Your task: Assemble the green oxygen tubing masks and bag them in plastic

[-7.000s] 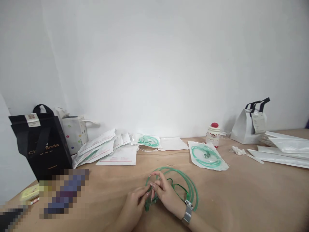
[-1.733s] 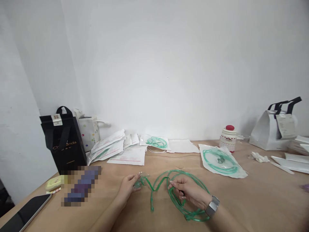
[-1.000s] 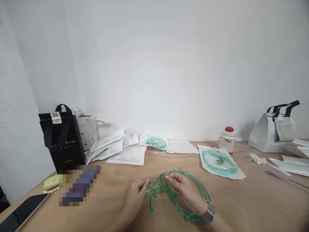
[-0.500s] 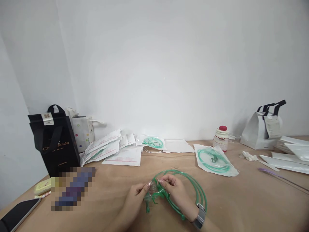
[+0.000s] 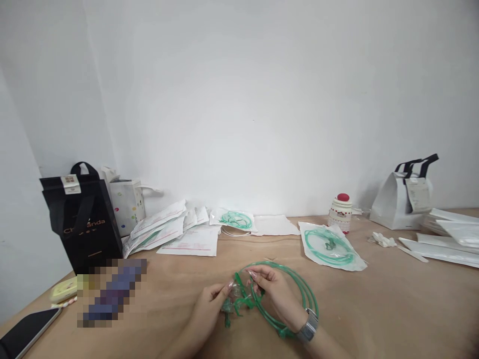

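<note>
Low in the middle of the head view, my left hand pinches the left edge of a small, clear plastic mask with green fittings. To its right my right hand, with a silver watch on the wrist, is closed at the fingertips on a thin green strap beside the mask. Green tubing lies in loose loops behind and under the right hand. A short green connector hangs below the mask. My fingers cover part of the mask, so its full shape is hidden.
At the back stand white packets, pouches with coiled green tubing, a red-topped jar and a white bag. On the left are a black bag, a blurred blue item and a phone.
My right hand has moved slightly right, away from the mask, drawing the thin green strap apart from it. My left hand keeps its hold. The view has shifted a little.
</note>
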Action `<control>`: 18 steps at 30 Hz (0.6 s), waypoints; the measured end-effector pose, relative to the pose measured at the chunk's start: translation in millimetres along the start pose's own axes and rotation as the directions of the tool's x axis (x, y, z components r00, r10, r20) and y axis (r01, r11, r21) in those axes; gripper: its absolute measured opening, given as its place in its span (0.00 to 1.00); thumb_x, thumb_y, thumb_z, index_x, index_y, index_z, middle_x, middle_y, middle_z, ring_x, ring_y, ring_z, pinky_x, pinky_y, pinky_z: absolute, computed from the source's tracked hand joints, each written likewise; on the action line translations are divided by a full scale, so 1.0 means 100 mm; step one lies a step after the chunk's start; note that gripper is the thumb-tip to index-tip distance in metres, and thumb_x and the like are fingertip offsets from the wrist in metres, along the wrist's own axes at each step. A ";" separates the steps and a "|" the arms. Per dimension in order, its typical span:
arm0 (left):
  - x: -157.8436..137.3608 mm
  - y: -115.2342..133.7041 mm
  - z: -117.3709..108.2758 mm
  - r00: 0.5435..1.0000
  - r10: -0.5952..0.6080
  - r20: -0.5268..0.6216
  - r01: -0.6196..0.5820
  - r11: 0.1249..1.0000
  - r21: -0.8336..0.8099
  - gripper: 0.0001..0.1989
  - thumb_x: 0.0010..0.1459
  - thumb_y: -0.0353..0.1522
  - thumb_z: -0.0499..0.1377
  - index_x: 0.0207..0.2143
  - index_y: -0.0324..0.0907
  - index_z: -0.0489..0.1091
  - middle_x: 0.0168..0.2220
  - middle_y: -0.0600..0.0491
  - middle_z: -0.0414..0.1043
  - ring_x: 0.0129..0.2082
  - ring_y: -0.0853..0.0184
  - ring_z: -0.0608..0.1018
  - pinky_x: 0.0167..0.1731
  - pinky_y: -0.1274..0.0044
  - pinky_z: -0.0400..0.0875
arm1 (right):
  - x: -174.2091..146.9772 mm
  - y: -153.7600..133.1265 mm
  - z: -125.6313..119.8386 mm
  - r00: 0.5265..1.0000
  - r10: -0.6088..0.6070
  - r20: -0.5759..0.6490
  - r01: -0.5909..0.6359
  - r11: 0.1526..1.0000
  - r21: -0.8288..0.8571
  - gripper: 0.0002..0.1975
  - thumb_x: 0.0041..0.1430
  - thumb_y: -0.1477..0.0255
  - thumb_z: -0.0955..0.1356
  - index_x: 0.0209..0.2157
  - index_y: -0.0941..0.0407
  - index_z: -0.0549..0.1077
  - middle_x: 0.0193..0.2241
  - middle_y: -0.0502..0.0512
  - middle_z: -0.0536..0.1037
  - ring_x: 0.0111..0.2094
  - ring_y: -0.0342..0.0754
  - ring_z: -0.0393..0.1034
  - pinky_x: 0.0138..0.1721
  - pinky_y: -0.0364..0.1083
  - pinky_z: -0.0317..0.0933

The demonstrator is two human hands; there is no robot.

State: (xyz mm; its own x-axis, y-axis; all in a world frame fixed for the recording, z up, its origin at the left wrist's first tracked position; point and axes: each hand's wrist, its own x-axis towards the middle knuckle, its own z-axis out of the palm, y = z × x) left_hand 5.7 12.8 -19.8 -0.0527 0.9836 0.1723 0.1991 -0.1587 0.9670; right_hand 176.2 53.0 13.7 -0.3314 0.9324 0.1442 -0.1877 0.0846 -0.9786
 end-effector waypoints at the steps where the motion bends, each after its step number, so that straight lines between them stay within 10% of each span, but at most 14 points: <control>1: 0.00 0.00 0.00 1.000 0.000 0.001 0.000 1.000 -0.004 0.26 0.46 0.52 0.54 0.21 0.36 0.73 0.19 0.53 0.68 0.22 0.68 0.66 0.23 0.80 0.58 | 0.00 0.01 0.00 1.000 0.006 0.002 -0.006 1.000 -0.008 0.17 0.39 0.59 0.72 0.27 0.58 0.73 0.19 0.49 0.72 0.20 0.41 0.62 0.24 0.42 0.55; 18: -0.05 0.01 0.09 0.987 -0.156 0.030 0.158 0.981 -0.111 0.32 0.42 0.56 0.53 0.23 0.32 0.75 0.18 0.49 0.70 0.15 0.70 0.68 0.13 0.78 0.63 | -0.12 0.11 0.11 0.961 -0.272 0.039 0.261 0.859 -0.441 0.07 0.53 0.68 0.65 0.25 0.55 0.69 0.25 0.50 0.72 0.29 0.47 0.66 0.32 0.44 0.58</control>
State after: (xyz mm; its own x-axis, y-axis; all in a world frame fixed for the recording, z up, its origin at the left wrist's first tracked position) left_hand 15.3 8.7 -20.9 -0.0536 0.9985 0.0136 0.0786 -0.0094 0.9969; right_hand 168.2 39.0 2.5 -0.3037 0.8597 0.4107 0.1603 0.4710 -0.8674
